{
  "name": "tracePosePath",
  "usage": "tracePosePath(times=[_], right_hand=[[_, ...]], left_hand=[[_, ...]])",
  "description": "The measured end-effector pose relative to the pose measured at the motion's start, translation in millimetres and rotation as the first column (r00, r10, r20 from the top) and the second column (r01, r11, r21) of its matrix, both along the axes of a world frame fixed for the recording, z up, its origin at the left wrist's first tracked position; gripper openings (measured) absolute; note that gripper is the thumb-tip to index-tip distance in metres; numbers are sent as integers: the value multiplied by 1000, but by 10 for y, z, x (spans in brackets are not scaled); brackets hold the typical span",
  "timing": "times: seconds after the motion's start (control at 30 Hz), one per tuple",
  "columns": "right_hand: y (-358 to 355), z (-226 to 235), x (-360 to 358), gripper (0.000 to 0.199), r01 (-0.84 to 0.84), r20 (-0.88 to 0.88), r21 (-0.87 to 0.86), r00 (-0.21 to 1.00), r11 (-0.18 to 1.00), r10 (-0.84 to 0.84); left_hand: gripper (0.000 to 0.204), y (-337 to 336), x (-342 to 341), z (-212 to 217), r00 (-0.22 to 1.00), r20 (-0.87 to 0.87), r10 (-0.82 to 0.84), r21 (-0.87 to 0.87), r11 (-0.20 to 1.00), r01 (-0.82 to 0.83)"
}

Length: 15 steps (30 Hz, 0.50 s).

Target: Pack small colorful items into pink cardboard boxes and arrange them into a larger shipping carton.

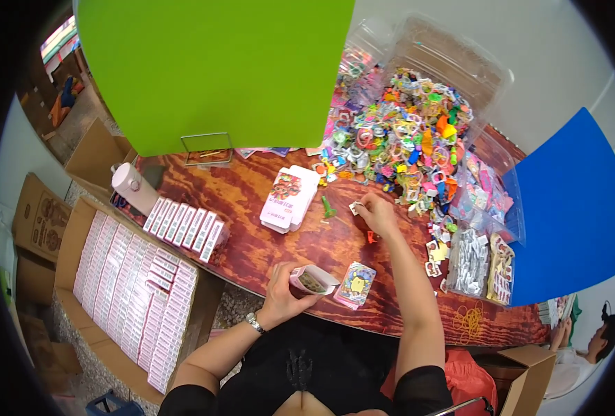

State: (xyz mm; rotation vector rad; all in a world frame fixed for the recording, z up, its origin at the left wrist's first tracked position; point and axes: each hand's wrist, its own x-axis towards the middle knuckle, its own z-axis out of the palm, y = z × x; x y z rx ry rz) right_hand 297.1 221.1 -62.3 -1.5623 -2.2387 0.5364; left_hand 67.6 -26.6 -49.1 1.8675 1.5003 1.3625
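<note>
My left hand (284, 288) holds a small pink-and-white open box (311, 279) near the table's front edge; something dark shows inside it. My right hand (376, 211) reaches out over the wooden table (252, 229) and pinches a small white piece (355, 206) at the edge of a big heap of colourful small toys and trinkets (397, 135). A small green toy (328, 208) and a red bit (371, 237) lie close to that hand. A colourful card packet (355, 283) lies just right of the held box.
A stack of flat pink-and-white boxes (290, 197) lies mid-table, with a row of finished boxes (186, 225) at left. A cardboard carton (127, 291) packed with such boxes stands on the floor left. Pink bottle (133, 186), packets in bags (470, 260), rubber bands (468, 322), another person (591, 340) lower right.
</note>
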Motion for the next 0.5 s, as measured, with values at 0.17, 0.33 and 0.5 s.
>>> tracePosePath(times=[0.17, 0.33, 0.5], right_hand=[[-1146, 947, -321, 5, -235, -604, -131, 789, 963, 110], [-1650, 1027, -451, 10, -418, -316, 182, 832, 890, 456], [-1729, 845, -509, 29, -487, 64, 274, 869, 829, 490]], left_hand=[[76, 3, -16, -65, 989, 60, 138, -102, 986, -132], [77, 81, 83, 65, 992, -32, 119, -78, 990, -121], [77, 64, 71, 10, 979, -157, 129, -5, 991, -131]])
